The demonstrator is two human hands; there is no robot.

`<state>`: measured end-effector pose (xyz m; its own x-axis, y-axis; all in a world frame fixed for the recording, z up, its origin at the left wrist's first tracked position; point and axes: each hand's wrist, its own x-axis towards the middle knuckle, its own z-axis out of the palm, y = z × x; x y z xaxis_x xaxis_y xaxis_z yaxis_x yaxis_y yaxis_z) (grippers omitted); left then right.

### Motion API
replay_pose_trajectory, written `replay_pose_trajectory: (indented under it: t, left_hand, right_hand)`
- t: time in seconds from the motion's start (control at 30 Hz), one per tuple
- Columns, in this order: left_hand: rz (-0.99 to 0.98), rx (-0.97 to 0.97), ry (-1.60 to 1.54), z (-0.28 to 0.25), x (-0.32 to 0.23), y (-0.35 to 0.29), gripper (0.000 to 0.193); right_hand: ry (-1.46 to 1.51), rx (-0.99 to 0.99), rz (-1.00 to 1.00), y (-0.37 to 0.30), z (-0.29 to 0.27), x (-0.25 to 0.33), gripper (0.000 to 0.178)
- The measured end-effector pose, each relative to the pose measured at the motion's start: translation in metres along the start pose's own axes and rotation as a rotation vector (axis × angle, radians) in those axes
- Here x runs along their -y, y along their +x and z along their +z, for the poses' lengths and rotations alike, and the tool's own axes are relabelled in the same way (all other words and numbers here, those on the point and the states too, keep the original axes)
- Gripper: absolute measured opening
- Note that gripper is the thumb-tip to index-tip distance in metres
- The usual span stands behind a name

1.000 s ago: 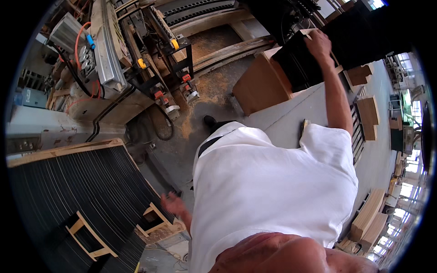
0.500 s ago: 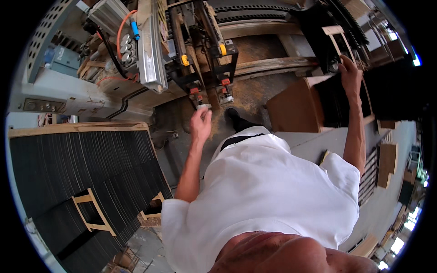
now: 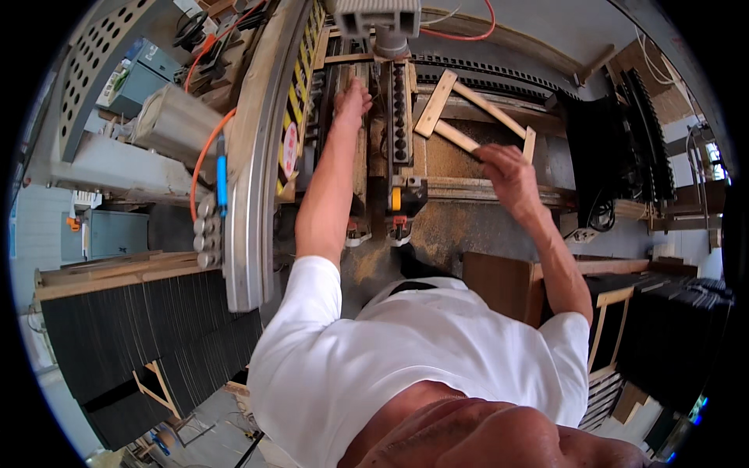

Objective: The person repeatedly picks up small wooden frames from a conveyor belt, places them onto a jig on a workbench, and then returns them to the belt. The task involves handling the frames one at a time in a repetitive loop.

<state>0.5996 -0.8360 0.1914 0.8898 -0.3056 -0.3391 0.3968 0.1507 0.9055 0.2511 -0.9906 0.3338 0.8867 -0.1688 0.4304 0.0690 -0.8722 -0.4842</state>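
Right of the black-studded rail (image 3: 400, 125): wooden frame (image 3: 437, 103) in right hand (image 3: 507, 173)

It is closed on the near bar (image 3: 456, 136); the frame is held slanted. Farther forward, just left of that rail, the left hand (image 3: 353, 103) is partly curled; its hold cannot be told. Behind the frame runs a black segmented track (image 3: 499, 76).

Head-worn fisheye, looking down, near both hands (image 3: 353, 104) (image 3: 509, 171)
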Motion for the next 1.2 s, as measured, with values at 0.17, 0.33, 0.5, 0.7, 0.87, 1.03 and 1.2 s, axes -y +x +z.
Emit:
replay_pose_trajectory:
  t: [0.17,0.33,0.5,0.7,0.87,1.03,1.2]
  left_hand:
    - [-0.067,-0.043,-0.229,0.008,-0.006,0.11,0.039]
    - [-0.054,0.007,-0.354,0.028,-0.004,0.125,0.022]
    - [0.005,-0.052,-0.142,0.002,0.008,0.025,0.021]
    - [-0.126,-0.082,-0.233,-0.061,0.06,-0.188,0.017]
    - [-0.198,-0.221,-0.132,-0.118,0.077,-0.327,0.02]
    - [-0.2,-0.36,-0.314,-0.138,0.089,-0.391,0.021]
    - [-0.209,-0.457,-0.462,-0.166,0.108,-0.406,0.018]
  right_hand:
    - [0.056,0.065,-0.021,0.023,0.012,-0.019,0.028]
    - [0.072,0.118,-0.077,0.058,0.021,-0.025,0.027]
    - [0.036,0.164,-0.25,0.111,0.067,-0.023,0.027]
    - [-0.043,0.206,-0.375,0.169,0.174,-0.025,0.029]
    - [-0.177,0.177,-0.444,0.197,0.232,-0.022,0.03]
    - [-0.39,0.168,-0.5,0.227,0.248,-0.03,0.02]
    - [-0.664,0.298,-0.545,0.272,0.248,-0.025,0.012]
